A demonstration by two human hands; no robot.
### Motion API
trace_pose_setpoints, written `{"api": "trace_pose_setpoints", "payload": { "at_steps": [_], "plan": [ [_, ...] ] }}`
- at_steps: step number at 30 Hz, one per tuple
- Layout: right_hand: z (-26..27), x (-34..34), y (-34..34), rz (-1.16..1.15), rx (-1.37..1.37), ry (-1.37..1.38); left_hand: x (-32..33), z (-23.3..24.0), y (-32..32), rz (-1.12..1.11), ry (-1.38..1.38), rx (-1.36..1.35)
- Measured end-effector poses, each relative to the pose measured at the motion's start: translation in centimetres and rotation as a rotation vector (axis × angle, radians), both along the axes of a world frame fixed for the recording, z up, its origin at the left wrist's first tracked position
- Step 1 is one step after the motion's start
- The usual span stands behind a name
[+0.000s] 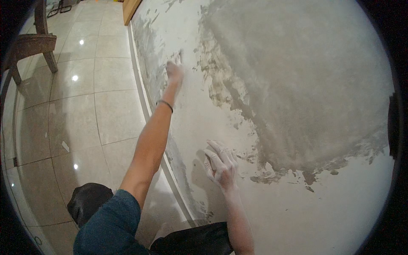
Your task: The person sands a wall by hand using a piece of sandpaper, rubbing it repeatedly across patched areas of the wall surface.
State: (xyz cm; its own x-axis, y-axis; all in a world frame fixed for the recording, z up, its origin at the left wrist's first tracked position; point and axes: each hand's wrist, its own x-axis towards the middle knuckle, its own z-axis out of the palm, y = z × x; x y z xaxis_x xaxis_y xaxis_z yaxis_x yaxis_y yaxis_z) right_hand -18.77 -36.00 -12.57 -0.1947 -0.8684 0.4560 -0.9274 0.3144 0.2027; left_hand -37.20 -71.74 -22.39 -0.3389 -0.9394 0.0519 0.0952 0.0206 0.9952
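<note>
A wall (302, 204) with white plaster or filler beside a large grey patch fills the middle and right. My left hand (174, 69), blurred and whitened at the fingers, reaches far up along the wall's lower strip. A thin dark shape shows at its fingertips; whether it is a held tool or a shadow I cannot tell. My right hand (223, 164), coated in white powder, is at the wall lower down with bent fingers and nothing visible in it. Its shadow falls on the white plaster just left of it; contact is unclear.
Light floor tiles (118, 114) run along the left, meeting the wall at a pale skirting strip (177, 194). A dark wooden chair (36, 44) stands at the upper left. The end of a wooden board or frame (129, 12) juts in at the top. A pale flake (65, 146) lies on the floor.
</note>
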Motion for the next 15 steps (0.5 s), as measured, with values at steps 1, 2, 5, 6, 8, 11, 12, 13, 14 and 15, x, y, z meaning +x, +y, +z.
{"api": "trace_pose_setpoints", "payload": {
  "at_steps": [1, 2, 5, 6, 8, 11, 12, 13, 14, 15],
  "plan": [
    [-0.8, -0.4, -0.5, 0.031, -0.006, -0.008, 0.0, -2.3, 1.5, 0.165, -0.154, -0.160],
    [-0.9, -0.7, -0.2, 0.034, -0.009, 0.001, 0.3, -2.2, 4.6, 0.250, -0.039, -0.216],
    [-0.5, -0.9, 0.3, 0.002, -0.028, 0.035, 3.8, -0.5, 15.3, 0.226, 0.248, -0.291],
    [-0.6, -0.6, 0.4, -0.026, -0.016, 0.015, 5.4, -0.6, 17.6, 0.150, 0.252, -0.286],
    [-0.7, -0.1, 0.6, -0.057, -0.014, -0.042, 6.4, -0.3, 18.8, 0.079, 0.224, -0.295],
    [-0.6, 0.0, 0.7, -0.068, -0.053, -0.175, 4.9, -1.5, 14.7, 0.021, 0.086, -0.198],
    [-0.3, 0.0, 0.5, -0.059, -0.075, -0.219, 4.4, -1.9, 12.1, -0.024, 0.033, -0.106],
    [-0.3, 0.1, 0.6, -0.044, -0.098, -0.265, 4.4, -3.0, 9.8, -0.070, -0.013, -0.016],
    [-0.2, 0.7, 0.9, -0.045, -0.119, -0.267, 4.9, -4.5, 8.3, -0.092, -0.057, 0.048],
    [0.5, 1.2, 1.2, -0.044, -0.136, -0.259, 5.2, -6.0, 8.6, -0.098, -0.089, 0.087]
  ]
}}
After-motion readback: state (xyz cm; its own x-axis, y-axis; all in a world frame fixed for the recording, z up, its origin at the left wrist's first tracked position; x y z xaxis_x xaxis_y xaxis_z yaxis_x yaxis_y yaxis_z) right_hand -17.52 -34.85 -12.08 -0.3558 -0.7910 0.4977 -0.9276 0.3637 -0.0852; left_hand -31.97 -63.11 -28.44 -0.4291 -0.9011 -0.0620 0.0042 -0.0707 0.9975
